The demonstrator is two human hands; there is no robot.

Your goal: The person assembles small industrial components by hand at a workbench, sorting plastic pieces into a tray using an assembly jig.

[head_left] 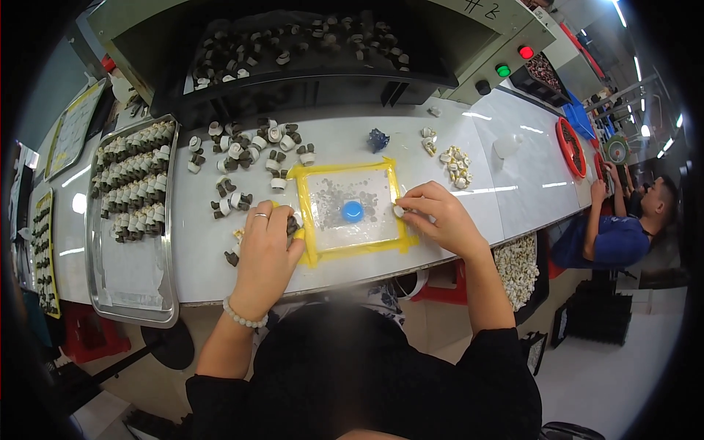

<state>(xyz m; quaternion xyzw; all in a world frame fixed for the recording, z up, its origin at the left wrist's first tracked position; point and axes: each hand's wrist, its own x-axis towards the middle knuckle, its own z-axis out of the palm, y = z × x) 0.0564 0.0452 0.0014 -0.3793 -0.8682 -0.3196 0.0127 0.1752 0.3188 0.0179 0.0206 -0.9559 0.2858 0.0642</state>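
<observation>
My left hand [265, 242] curls at the left edge of a square pad [323, 236] bordered with yellow tape. Its fingers close on a small dark-and-white part [292, 223], mostly hidden by them; yellow shows at the fingertips. Across the pad, my right hand [446, 220] pinches a small white piece [399, 210] between thumb and forefinger at the right tape edge. A round blue piece [353, 212] sits on the wet-looking middle of the pad. Loose dark-and-white parts [236, 152] lie scattered beyond my left hand.
A metal tray [136, 282] at left holds rows of similar parts. Small whitish pieces [457, 167] and a dark blue knobbed object [378, 140] lie beyond the pad. A machine with a dark bed [293, 73] spans the back. At right, a person [612, 238] works beside red trays.
</observation>
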